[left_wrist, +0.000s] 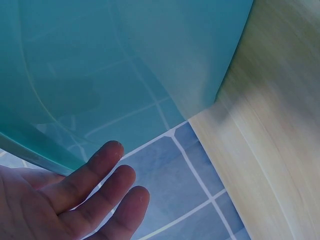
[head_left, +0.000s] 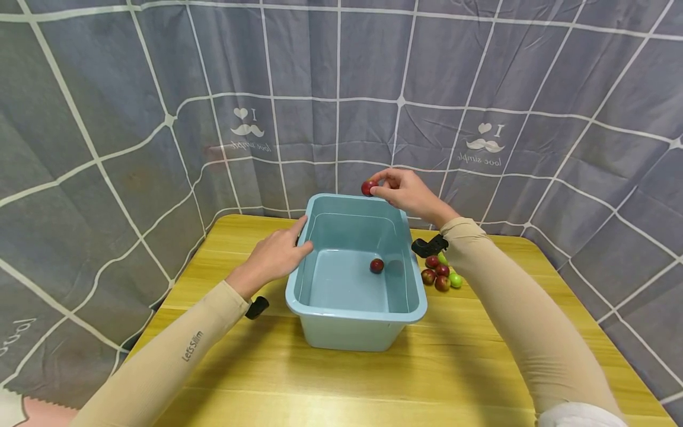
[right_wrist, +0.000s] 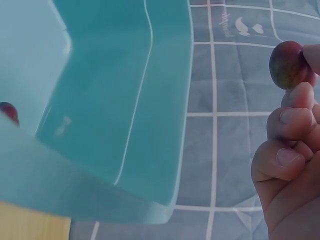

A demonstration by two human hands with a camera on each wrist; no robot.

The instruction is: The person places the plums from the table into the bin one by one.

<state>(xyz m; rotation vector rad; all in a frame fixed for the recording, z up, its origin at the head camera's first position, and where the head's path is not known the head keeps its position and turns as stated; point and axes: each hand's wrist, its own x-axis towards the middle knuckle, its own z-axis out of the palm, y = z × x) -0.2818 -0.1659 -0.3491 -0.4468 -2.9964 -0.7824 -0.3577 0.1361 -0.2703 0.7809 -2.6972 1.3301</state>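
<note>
My right hand (head_left: 407, 191) pinches a small red plum (head_left: 369, 188) between thumb and fingertips, above the far rim of a light blue plastic tub (head_left: 356, 315). The right wrist view shows this plum (right_wrist: 288, 65) with a greenish underside, the other fingers curled below it. One dark red plum (head_left: 376, 265) lies on the tub's floor, toward the right wall. At the tub's left rim, my left hand (head_left: 274, 252) has its thumb over the inner side and its fingers outside. In the left wrist view, several loosely bent fingers (left_wrist: 122, 182) show beside the outer wall.
Several red plums (head_left: 442, 283) and green ones (head_left: 456, 280) lie grouped on the wooden table (head_left: 341, 385), right of the tub and partly behind my right wrist camera (head_left: 430, 245). A grey curtain (head_left: 304, 136) with white lines hangs behind the table and along both sides.
</note>
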